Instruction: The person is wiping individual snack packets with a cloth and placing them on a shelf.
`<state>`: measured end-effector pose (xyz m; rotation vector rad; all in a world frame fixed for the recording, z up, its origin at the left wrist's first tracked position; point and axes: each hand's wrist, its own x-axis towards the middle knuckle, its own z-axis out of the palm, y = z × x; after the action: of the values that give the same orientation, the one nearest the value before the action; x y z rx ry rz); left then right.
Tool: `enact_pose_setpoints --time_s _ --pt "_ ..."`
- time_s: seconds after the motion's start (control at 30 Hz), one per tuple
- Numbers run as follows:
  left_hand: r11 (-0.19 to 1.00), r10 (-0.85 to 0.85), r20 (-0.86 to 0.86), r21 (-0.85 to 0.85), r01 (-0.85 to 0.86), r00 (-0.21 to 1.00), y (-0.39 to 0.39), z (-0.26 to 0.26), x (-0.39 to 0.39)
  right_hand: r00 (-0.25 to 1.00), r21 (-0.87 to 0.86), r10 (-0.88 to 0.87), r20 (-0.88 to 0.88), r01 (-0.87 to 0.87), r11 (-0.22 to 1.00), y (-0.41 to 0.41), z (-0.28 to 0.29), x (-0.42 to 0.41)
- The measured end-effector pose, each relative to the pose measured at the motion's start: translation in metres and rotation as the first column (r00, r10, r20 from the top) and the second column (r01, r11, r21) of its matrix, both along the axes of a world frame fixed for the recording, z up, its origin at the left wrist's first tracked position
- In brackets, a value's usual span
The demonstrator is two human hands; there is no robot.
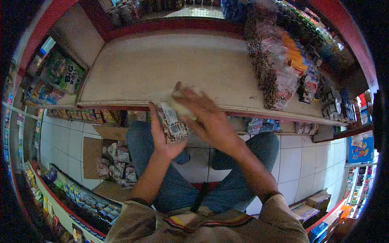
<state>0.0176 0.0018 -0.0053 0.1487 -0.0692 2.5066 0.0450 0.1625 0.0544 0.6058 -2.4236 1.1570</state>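
Observation:
My left hand (162, 139) holds a clear plastic packet (176, 124) of mottled dark-and-white pieces, with a white printed label facing up. Over the packet's upper end is my right hand (202, 114), blurred by motion. A pale, soft-looking cloth (184, 109) shows beneath its fingers; they appear to grip it against the packet, though the blur hides the exact contact. Both hands are at the front edge of a pale wooden shelf board (170, 66), above my knees.
Plastic snack packets (281, 88) stand along the shelf's right side, with cans (332, 104) beyond. An opened cardboard box (91, 158) of similar packets (118, 164) sits on the tiled floor at left. Behind it runs another stocked shelf (76, 194). A green box (65, 71) occupies the left compartment.

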Motion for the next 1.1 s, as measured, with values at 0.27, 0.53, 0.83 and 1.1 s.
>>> enact_pose_setpoints --time_s 0.27,0.53,0.83,1.1 --pt "0.930 0.239 -0.106 -0.262 -0.259 0.965 -0.004 0.027 -0.011 0.874 0.014 0.455 0.171 -0.464 0.886 0.023 0.005 0.010" --pt "0.990 0.016 -0.228 0.143 0.017 0.973 -0.004 0.007 -0.012 0.996 -0.222 0.036 0.085 -0.016 0.975 0.002 -0.021 -0.002" --pt "0.962 0.205 -0.145 -0.151 -0.227 0.968 -0.010 0.025 -0.009 0.860 -0.073 0.103 0.499 -0.077 0.994 0.036 0.008 0.006" --pt "0.957 0.004 0.182 -0.287 0.050 0.983 0.005 -0.004 0.014 0.991 0.457 -0.052 -0.122 0.103 0.883 0.010 -0.017 -0.003"
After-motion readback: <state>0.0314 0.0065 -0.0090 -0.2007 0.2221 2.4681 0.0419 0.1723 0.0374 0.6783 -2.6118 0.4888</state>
